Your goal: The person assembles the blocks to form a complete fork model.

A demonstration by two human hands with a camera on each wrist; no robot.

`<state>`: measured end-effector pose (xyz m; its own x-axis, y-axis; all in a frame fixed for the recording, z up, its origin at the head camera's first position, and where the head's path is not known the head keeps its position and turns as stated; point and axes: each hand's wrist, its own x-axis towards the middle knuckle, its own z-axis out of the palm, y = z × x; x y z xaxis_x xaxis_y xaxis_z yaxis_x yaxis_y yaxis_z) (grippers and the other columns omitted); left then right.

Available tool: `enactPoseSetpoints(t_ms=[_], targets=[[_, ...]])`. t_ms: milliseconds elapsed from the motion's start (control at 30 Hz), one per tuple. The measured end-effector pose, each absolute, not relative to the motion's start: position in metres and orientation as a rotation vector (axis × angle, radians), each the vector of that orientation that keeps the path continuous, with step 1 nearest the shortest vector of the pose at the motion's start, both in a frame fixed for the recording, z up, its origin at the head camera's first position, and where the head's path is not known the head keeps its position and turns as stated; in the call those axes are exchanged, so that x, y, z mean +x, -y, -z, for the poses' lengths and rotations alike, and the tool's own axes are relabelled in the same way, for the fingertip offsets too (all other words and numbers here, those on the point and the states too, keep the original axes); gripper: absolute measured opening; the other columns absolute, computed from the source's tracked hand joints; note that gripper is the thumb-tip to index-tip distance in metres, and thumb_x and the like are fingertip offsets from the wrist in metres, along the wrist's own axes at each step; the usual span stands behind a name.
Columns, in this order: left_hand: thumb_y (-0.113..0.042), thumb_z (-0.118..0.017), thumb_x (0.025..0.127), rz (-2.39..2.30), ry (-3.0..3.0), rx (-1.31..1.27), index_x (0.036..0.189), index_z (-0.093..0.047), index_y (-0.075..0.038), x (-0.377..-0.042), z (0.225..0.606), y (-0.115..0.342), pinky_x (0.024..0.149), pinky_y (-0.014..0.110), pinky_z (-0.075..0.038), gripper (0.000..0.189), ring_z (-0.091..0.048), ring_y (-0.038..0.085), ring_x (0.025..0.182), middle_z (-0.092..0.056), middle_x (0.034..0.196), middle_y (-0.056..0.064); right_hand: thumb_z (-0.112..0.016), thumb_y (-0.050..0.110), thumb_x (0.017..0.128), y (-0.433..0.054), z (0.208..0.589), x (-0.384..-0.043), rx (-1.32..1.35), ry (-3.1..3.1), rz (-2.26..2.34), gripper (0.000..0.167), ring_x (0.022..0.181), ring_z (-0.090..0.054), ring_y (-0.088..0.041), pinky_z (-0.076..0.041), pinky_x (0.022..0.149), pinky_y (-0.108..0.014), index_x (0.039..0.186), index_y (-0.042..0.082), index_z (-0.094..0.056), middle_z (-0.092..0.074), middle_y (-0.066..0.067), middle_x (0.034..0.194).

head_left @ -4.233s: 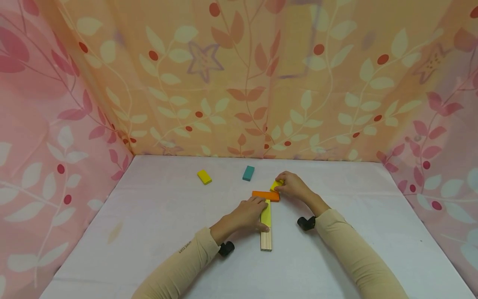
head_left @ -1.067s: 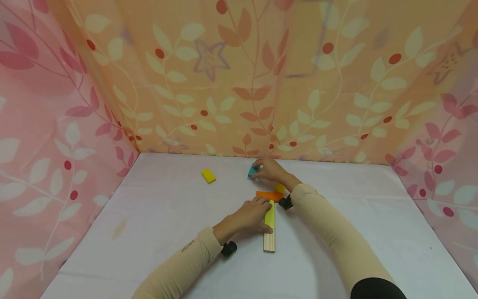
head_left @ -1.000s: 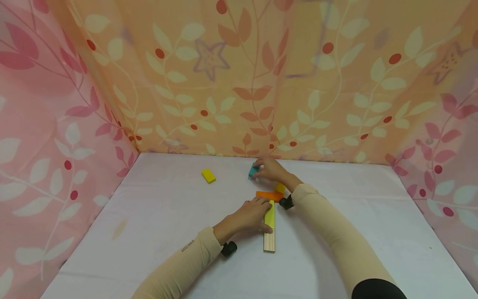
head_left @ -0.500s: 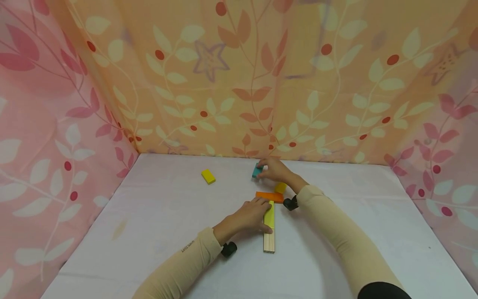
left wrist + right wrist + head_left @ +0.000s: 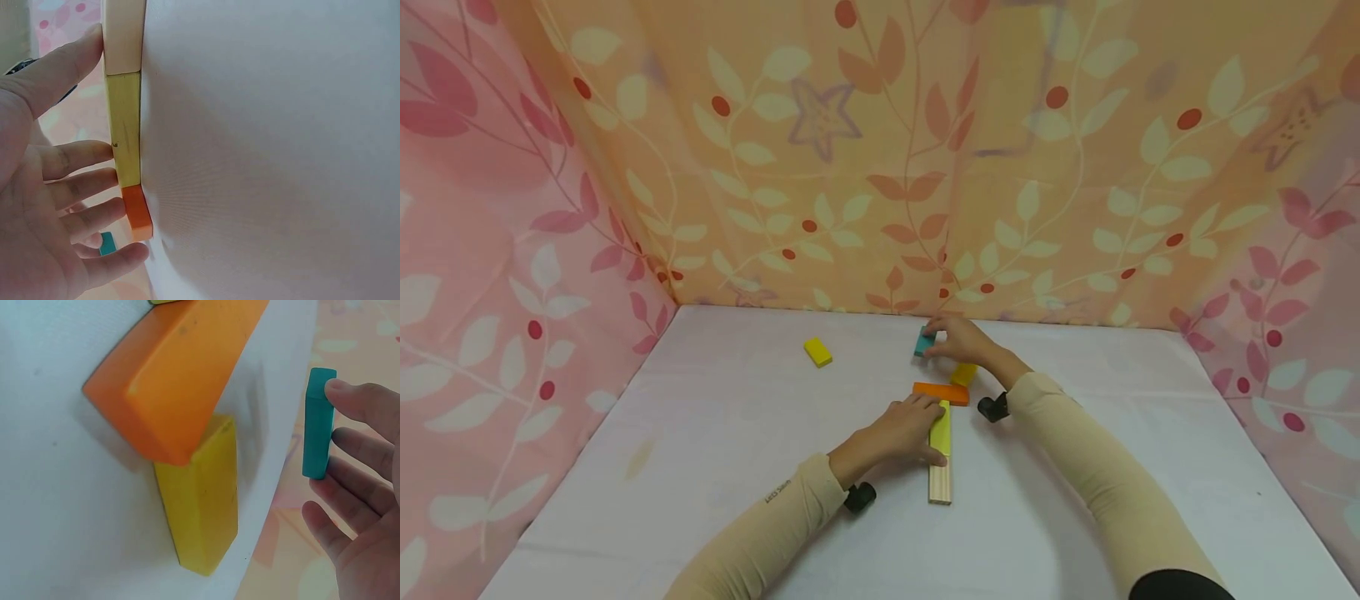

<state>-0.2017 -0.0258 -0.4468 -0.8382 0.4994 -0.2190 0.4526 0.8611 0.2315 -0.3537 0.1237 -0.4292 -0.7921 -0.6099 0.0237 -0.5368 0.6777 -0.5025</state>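
In the head view, my left hand [image 5: 891, 432] rests on a row of blocks, its fingers nearly straight. The left wrist view has the thumb on a plain wood block [image 5: 124, 37] and fingertips on a light yellow block [image 5: 126, 131] and an orange block [image 5: 137, 215]. The orange block lies crosswise at the row's far end. A second yellow block [image 5: 199, 512] lies slanted against the orange one's right end. Behind them, my right hand [image 5: 968, 343] pinches a teal block [image 5: 317, 434] between thumb and fingers, apart from the other blocks.
Another yellow block [image 5: 817, 352] lies alone toward the back left of the white table [image 5: 715, 400]. A floral curtain [image 5: 745, 183] borders the table's back, with pink cloth [image 5: 490, 250] along the sides. Black wrist cameras sit under both wrists.
Earlier my right hand was at the yellow block by the orange one. It then took hold of the teal block and has drawn it slightly rightward. My left hand stays on the row.
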Motion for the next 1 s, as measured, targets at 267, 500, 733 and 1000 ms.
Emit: enactPoseSetpoints(t_ms=[267,500,733,1000], targets=[[-0.056,-0.076,0.076,-0.234,-2.761,0.714,0.140,-0.051,-0.013,-0.202,0.447,0.025,0.107,0.044,-0.042,0.081,-0.041,0.019,0.135,-0.049,0.145,0.002,-0.077,0.024,0.084,-0.130,0.425,-0.350,-0.904,-2.745,0.722,0.041,0.140,-0.037,-0.040,-0.031,0.114,-0.055,0.117,0.002,-0.069,-0.056,-0.020,0.137],[-0.055,-0.076,0.076,-0.248,-2.757,0.707,0.139,-0.051,-0.013,-0.202,0.446,0.025,0.107,0.044,-0.042,0.080,-0.041,0.020,0.135,-0.049,0.145,0.002,-0.076,0.026,0.084,-0.136,0.423,-0.344,-0.936,-2.745,0.716,0.042,0.131,-0.048,-0.037,-0.039,0.110,-0.052,0.119,0.003,-0.069,-0.059,-0.018,0.133],[-0.054,-0.077,0.077,-0.290,-2.752,0.703,0.140,-0.051,-0.012,-0.202,0.448,0.026,0.109,0.046,-0.041,0.080,-0.041,0.021,0.136,-0.047,0.147,0.004,-0.076,0.026,0.084,-0.142,0.422,-0.336,-0.933,-2.751,0.736,0.045,0.123,-0.052,-0.036,-0.042,0.107,-0.052,0.121,0.002,-0.067,-0.059,-0.017,0.133],[-0.054,-0.077,0.076,-0.302,-2.758,0.707,0.138,-0.052,-0.012,-0.203,0.450,0.026,0.107,0.046,-0.042,0.079,-0.043,0.021,0.134,-0.048,0.147,0.004,-0.075,0.026,0.086,-0.147,0.424,-0.330,-0.910,-2.743,0.769,0.043,0.125,-0.052,-0.035,-0.040,0.109,-0.052,0.121,0.004,-0.068,-0.057,-0.016,0.135]])
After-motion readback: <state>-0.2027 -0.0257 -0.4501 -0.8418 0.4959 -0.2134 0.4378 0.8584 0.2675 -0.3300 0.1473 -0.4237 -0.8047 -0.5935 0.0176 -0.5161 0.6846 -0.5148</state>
